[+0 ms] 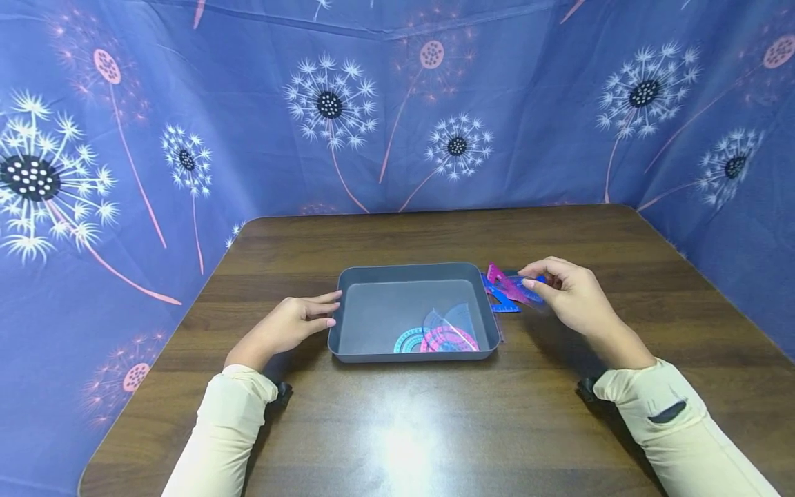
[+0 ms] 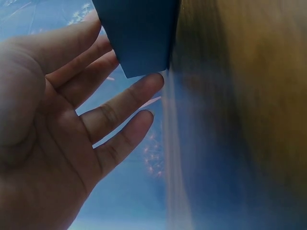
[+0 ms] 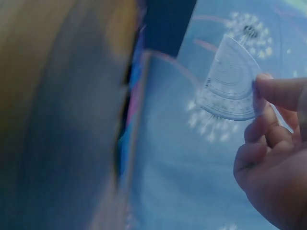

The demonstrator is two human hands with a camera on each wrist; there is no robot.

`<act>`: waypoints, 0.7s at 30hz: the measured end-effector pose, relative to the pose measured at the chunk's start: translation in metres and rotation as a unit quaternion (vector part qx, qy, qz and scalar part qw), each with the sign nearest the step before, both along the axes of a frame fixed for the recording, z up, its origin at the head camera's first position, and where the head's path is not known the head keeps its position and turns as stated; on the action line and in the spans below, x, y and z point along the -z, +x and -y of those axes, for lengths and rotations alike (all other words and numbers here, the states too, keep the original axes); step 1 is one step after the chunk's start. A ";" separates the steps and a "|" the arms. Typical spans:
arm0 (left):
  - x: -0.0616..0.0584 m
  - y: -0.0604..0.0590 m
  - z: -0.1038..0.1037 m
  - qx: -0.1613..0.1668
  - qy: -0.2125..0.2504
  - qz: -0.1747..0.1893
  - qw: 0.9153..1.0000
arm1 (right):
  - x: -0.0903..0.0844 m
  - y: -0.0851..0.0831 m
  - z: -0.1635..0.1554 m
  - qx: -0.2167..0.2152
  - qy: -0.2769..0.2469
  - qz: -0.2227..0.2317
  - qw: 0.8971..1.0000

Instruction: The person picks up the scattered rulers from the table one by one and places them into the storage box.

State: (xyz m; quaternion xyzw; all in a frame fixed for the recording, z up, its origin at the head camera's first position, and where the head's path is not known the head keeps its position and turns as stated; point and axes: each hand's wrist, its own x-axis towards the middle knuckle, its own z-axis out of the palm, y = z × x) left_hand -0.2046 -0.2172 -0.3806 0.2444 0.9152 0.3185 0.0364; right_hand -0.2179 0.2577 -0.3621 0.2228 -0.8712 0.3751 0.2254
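The tray (image 1: 354, 290) sits at the table's (image 1: 435, 428) centre. Protractors (image 1: 437, 335) lie inside it, toward its 5 o'clock corner. At the tray's 9 o'clock, the left hand (image 1: 288, 324) touches its wall. At 2 o'clock, just beside the tray, rulers (image 1: 499, 293) lie on the table, with the right hand (image 1: 571, 293) over them.

- A dark brown wooden table (image 1: 435, 421) with rounded corners carries everything.
- A grey tray (image 1: 348, 314) sits on it near the middle.
- A blue set square (image 1: 497, 298) and a pink set square (image 1: 502, 283) lie on the tabletop just beside the tray's right wall, overlapping.
- Glare shows on the near part of the wood.
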 end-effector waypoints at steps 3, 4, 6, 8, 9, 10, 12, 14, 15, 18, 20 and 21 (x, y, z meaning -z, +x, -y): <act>0.000 0.001 -0.001 0.003 -0.004 -0.005 1.000 | -0.009 0.006 0.012 -0.011 -0.022 0.018 1.000; -0.001 0.001 -0.001 0.005 -0.004 -0.006 1.000 | -0.013 0.008 0.016 -0.021 -0.022 0.022 0.999; -0.001 0.001 -0.002 0.003 -0.002 -0.004 1.000 | -0.021 0.010 0.026 -0.046 -0.006 0.021 0.999; -0.002 0.000 -0.001 0.000 -0.001 0.001 1.000 | -0.027 0.010 0.036 -0.074 0.017 0.015 0.997; -0.003 0.000 -0.001 -0.001 0.000 0.004 1.000 | -0.029 0.010 0.041 -0.087 0.032 0.013 0.996; -0.003 0.000 -0.001 -0.001 0.000 0.005 1.000 | -0.032 0.009 0.046 -0.095 0.050 0.013 0.994; -0.003 0.000 -0.001 -0.003 0.001 0.009 1.000 | -0.036 0.007 0.057 -0.112 0.080 0.018 0.990; -0.003 0.000 -0.001 -0.002 0.001 0.008 1.000 | -0.038 0.006 0.067 -0.120 0.110 0.040 0.986; -0.002 0.000 -0.001 -0.002 0.001 0.008 1.000 | -0.038 0.004 0.072 -0.124 0.125 0.050 0.983; -0.002 0.001 0.000 -0.003 0.004 0.009 1.000 | -0.036 0.001 0.084 -0.128 0.165 0.070 0.975; -0.001 0.000 0.000 -0.002 0.003 0.005 1.000 | -0.033 -0.001 0.089 -0.127 0.188 0.082 0.970; -0.002 0.000 0.001 -0.002 0.003 0.005 1.000 | -0.031 -0.001 0.092 -0.128 0.198 0.086 0.968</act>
